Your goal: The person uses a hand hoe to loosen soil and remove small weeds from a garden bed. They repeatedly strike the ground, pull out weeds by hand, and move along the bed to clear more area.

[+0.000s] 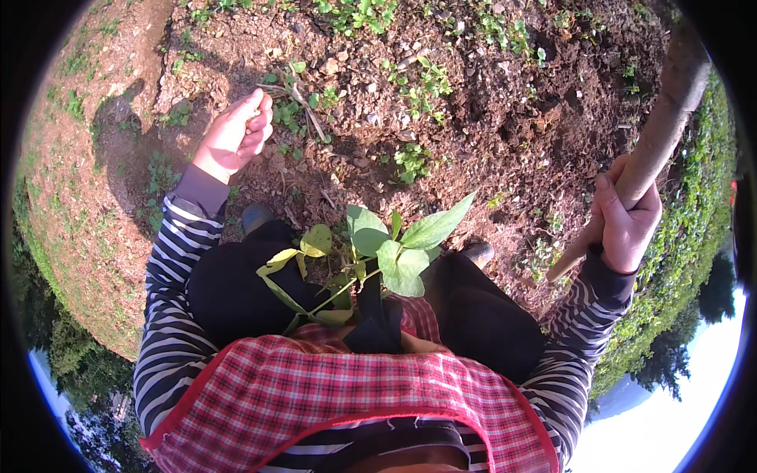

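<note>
My left hand is held over the soil at the left with its fingers curled in against the thumb. A small pale spot shows at its fingertips, but whether it holds something is unclear. At the right, my right hand is wrapped around a thick wooden pole. The pole slants from beside my forearm up to the top right, where its far end is cut off. Between my knees, a leafy green plant shows in front of my plaid apron; its base is hidden.
Loose brown soil with stones spreads before me. Low green weeds grow in patches, and dry stalks lie near my left hand. My shoes stand on the ground. A dense strip of green plants runs along the right.
</note>
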{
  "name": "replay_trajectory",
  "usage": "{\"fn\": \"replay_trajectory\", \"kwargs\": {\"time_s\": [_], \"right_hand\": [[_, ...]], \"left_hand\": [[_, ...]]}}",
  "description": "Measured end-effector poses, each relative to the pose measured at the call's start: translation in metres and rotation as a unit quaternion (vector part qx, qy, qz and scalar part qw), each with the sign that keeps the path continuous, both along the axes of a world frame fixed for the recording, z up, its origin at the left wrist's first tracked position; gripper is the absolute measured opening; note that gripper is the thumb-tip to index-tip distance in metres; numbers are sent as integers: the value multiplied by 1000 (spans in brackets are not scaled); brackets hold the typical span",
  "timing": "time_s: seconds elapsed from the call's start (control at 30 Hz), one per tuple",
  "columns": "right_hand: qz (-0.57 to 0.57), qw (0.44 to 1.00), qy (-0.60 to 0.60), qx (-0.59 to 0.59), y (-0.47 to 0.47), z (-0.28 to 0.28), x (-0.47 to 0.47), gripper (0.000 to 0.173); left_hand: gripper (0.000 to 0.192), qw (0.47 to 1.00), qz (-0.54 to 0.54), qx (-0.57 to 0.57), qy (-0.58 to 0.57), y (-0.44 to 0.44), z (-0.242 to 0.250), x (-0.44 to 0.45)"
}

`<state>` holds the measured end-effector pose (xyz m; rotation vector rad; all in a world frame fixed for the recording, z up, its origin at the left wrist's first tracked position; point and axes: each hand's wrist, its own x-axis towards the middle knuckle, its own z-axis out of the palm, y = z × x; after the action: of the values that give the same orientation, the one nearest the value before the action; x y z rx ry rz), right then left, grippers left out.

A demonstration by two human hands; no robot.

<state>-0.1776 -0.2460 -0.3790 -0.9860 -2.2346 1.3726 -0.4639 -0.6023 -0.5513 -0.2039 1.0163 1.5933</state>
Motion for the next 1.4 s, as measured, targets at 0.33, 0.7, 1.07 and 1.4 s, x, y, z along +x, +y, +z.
{"fn": "replay_trajectory", "kwargs": {"time_s": [0.33,0.7,1.07,1.4], "right_hand": [[81,946,-277,146,-40,-63,-103,31],[216,852,-438,187,17,-88,-122,33],[61,940,296,155,0,126,-109,23],[160,825,-531,105,8,-149,-101,45]], "left_hand": [[23,998,64,13,15,1,11,-6],[23,994,78,81,-14,-18,5,-9],[23,993,92,29,-61,-1,-6,-7],[22,989,115,90,-33,-18,2,-13]]}}
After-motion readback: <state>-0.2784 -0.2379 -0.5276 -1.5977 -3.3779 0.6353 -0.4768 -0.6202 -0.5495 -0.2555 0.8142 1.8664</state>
